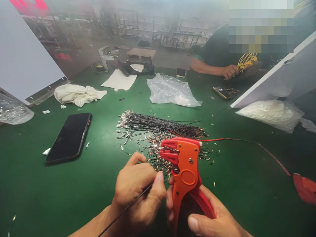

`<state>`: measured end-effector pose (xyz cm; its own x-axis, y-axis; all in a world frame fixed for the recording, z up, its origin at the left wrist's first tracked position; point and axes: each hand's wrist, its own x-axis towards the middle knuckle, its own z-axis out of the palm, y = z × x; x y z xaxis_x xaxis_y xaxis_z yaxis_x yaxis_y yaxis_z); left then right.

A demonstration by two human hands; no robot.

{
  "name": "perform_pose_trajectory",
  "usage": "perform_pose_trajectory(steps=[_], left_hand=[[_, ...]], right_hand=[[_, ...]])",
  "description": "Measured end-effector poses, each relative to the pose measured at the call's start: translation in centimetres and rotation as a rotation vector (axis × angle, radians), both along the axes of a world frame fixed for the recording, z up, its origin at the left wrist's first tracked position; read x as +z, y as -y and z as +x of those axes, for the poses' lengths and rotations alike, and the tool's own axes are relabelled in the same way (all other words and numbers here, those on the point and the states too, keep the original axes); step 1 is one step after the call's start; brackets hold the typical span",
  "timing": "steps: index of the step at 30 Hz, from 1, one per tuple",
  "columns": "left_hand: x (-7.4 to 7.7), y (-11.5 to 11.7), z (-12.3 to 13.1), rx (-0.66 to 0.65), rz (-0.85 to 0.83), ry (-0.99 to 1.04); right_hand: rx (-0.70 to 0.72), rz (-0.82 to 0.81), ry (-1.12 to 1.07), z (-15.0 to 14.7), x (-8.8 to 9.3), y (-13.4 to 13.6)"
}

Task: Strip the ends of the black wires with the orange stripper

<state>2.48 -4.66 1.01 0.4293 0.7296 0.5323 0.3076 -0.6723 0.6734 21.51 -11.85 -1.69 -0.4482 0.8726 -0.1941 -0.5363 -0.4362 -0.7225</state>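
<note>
My left hand (pixel 138 191) is closed in a pinch on a thin black wire (pixel 128 206) that runs back along my forearm. Its tip points at the jaws of an orange and red wire stripper (pixel 185 164). My right hand (pixel 204 217) is wrapped round the stripper's handles and holds it upright. Just beyond the jaws lies a bundle of black wires with bare metal ends (pixel 160 126). Cut bits of insulation and wire (pixel 153 151) are scattered on the green table (pixel 74 197) in front of the bundle.
A black phone (pixel 69 137) lies to the left, a white cloth (pixel 77 94) behind it. Clear plastic bags (pixel 170 90) and white paper (pixel 119 80) sit further back. A red wire (pixel 247 142) runs right. Another person's hand (pixel 229 70) holds yellow wires at the far right.
</note>
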Motion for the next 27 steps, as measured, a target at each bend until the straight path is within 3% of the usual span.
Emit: perform_pose_trajectory(steps=[4,10,16,27], left_hand=[[0.4,0.5,0.4,-0.014,-0.099,0.04],[0.7,0.9,1.1,0.074,-0.207,0.104],[0.6,1.2,1.1,0.073,-0.292,0.096],[0.2,1.5,1.0,0.037,-0.231,0.014]], right_hand=[[0.043,0.104,0.071,-0.2,-0.7,0.0],[0.046,0.108,0.025,-0.9,-0.5,-0.1],[0.116,0.084,0.084,-1.0,0.0,-0.5],[0.09,0.037,0.032,-2.2,-0.1,-0.2]])
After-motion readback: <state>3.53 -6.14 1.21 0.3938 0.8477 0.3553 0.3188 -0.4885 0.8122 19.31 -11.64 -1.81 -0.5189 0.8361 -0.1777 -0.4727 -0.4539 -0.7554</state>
